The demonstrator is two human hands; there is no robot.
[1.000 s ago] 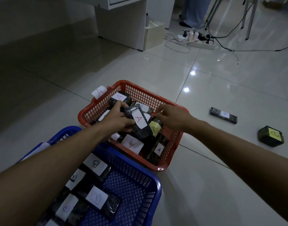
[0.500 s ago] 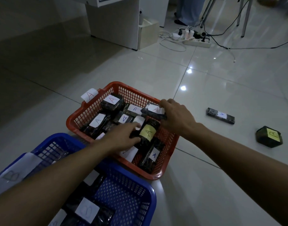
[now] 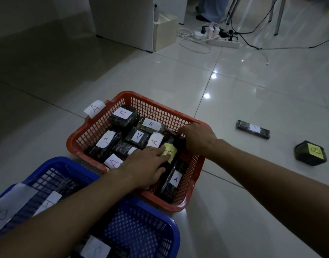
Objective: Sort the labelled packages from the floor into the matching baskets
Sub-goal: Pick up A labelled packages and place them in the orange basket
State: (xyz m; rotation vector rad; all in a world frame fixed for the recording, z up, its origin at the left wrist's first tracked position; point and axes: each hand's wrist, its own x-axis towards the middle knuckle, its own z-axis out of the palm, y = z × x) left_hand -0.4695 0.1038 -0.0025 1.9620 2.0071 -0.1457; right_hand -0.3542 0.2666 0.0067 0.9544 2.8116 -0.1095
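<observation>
Glossy wrapped packages (image 3: 122,118) in red basket (image 3: 154,107): likely light, slippery. Left hand (image 3: 143,164) pressed flat, fingers spread; right hand (image 3: 197,138) grip cannot be told. Long edges are best gripped.

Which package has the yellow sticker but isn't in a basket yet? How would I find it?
Start at the red basket and look right across the shiny floor tiles. Two packages lie there; take the nearer, chunky dark one with the yellow label. The other is long, flat and white-labelled.

red basket (image 3: 156,107): full, A packages | floor: flat A package (image 3: 253,129), B package (image 3: 310,153)
</observation>
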